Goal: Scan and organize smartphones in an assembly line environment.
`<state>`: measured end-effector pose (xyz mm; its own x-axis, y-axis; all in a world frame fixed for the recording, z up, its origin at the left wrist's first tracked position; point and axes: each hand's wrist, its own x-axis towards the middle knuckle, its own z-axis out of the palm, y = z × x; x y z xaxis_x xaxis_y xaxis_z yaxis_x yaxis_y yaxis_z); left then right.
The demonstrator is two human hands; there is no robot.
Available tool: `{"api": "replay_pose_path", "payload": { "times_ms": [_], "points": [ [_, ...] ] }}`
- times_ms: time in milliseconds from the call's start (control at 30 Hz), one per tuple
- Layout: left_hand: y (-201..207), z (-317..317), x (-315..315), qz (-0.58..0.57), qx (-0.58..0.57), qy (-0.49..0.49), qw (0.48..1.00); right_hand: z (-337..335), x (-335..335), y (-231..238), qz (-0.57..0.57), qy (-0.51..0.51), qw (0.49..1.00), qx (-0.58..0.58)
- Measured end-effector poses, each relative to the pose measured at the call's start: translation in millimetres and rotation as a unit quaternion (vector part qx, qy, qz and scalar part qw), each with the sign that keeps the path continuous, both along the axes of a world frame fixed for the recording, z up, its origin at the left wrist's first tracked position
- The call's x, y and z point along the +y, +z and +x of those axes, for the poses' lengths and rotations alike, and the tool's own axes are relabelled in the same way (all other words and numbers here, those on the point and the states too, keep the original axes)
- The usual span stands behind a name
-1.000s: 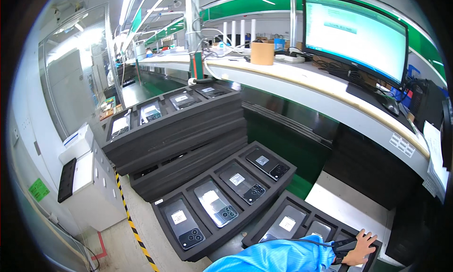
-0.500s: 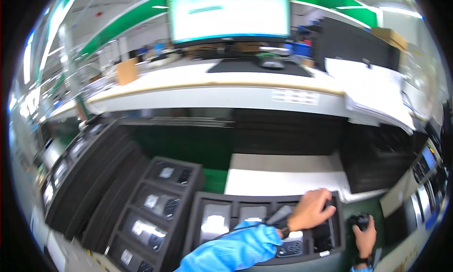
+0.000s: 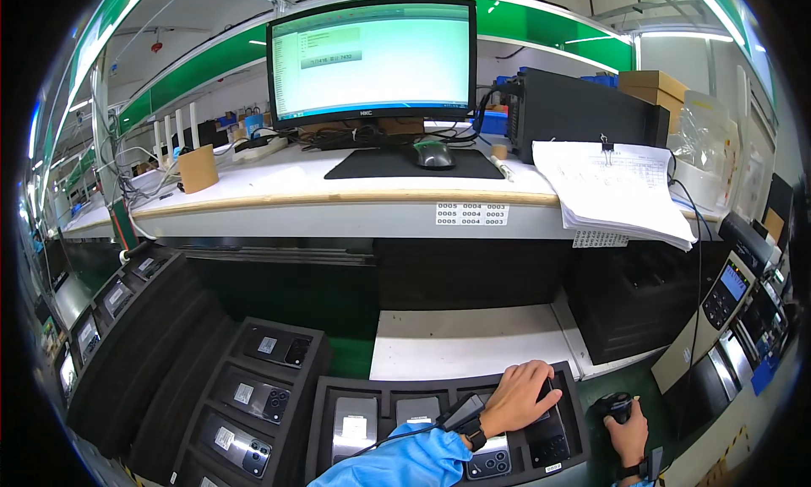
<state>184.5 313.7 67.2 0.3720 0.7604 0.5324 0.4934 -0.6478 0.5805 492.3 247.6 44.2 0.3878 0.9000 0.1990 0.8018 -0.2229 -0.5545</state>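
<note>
My left hand [image 3: 517,396], in a blue sleeve, reaches over the black foam tray [image 3: 324,419]. Its fingers and thumb close around the upper end of a dark phone [image 3: 549,440] in the rightmost compartment. Other phones lie in the same tray: a grey one with a white label [image 3: 354,421] at its left, and one showing its camera lenses [image 3: 488,464] under my wrist. Off the tray's right side, my right hand [image 3: 628,443] grips a black handheld scanner [image 3: 612,407] with a rounded head.
A second foam tray [image 3: 317,360] of labelled phones stands at left, beside stacked black foam trays [image 3: 144,360]. Behind is a bench edge [image 3: 338,212] with a monitor [image 3: 372,60], mouse [image 3: 433,155] and overhanging papers [image 3: 612,179]. A device with a small screen [image 3: 718,293] stands at right.
The view has shifted, so the bench and monitor sit lower and further left, and the picture is sharper. My left fingers have drawn in at the phone's upper end. My right hand still holds the scanner.
</note>
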Motion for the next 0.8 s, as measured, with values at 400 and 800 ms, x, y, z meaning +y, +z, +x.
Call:
{"api": "replay_pose_path", "payload": {
  "times_ms": [400, 800],
  "points": [
    [-1, 4, 3, 0.07, 0.185, 0.066, 0.978, -12, -7, 81, -0.069, 0.138, 0.987, 0.053],
    [0, 4, 6, 0.068, 0.096, 0.03, 0.993, -100, -46, 108, -0.043, 0.251, 0.949, 0.185]
  ]
}}
